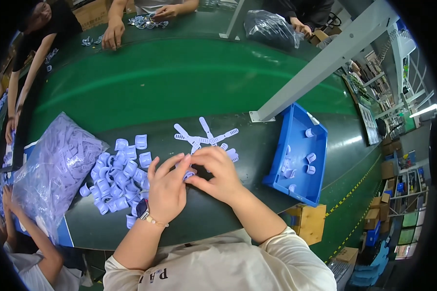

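My left hand [169, 188] and my right hand [215, 173] meet over the dark table, fingertips pinched together around a small lavender curved plastic piece [188, 175]. The fingers cover most of it. Just beyond them lie several flat lavender slotted straps [205, 128], spread in a loose fan; some are partly hidden behind my right hand. Left of my left hand is a heap of lavender curved plastic pieces [115, 182], with a few lying apart at its far edge. A watch and a beaded bracelet sit on my left wrist.
At the left a clear bag [58, 165] bulges with lavender straps. A blue bin [301, 155] with several curved pieces stands at the right, beside a grey slanted post [320, 63]. Beyond runs a green belt [155, 82]; co-workers' hands work at the far side and left.
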The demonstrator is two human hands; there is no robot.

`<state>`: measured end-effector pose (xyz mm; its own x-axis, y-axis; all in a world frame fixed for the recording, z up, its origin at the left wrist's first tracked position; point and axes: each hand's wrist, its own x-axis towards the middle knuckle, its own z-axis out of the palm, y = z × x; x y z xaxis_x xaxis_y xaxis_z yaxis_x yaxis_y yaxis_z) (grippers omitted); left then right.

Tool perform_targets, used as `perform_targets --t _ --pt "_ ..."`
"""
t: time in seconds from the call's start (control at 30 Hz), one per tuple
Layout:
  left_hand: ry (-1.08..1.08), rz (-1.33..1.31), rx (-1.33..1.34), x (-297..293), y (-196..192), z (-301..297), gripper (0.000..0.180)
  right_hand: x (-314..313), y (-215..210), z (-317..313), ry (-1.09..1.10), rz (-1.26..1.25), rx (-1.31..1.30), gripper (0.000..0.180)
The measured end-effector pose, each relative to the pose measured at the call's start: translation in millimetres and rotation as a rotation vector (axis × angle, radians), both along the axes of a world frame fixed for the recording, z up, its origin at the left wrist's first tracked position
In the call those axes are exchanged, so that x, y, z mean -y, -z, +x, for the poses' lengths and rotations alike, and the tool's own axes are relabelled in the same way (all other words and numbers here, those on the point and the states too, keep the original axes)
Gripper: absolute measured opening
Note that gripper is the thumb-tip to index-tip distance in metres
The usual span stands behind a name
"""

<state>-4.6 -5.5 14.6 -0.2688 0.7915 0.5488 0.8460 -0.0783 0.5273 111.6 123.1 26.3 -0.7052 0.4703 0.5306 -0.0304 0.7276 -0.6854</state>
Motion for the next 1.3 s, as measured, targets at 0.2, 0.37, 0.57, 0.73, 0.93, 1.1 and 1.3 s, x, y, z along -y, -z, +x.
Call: perform_targets --t 0.2,0.37,0.57,0.73,0.93,1.1,1.3 --pt "-0.058 -0.012 0.085 -4.5 7.1 3.8 0.067 -4.6 1.8 4.1 -0.079 0.026 0.062 0.027" --pt "-0.065 0.02 0.12 -4.8 2.6 4.1 0.065 -8.9 5.4 4.3 -0.097 -0.064 0.067 0.026" --pt "0.036 0.005 0.327 -2.0 -0.5 0.0 0.057 -10.0 3.1 12.7 -0.356 -0.733 0.14 0.016" --pt "0.11 0.067 0.393 -1.4 4.9 1.7 0.051 -12.8 10.4 11.9 -0.449 -0.752 0.073 0.013" --pt "0.233 0.051 0.412 -1.6 -10.0 -2.1 0.033 -22.1 11.1 16.7 -0.538 -0.988 0.063 0.011" --pt "0.261 0.029 0.377 -3.2 -5.7 -1.9 0.03 -22.1 9.6 16.3 -0.487 -0.965 0.116 0.009" --pt "0.213 -0.002 0.388 -2.6 -4.0 -0.7 0.027 -17.1 7.6 10.3 -0.384 -0.773 0.194 0.006"
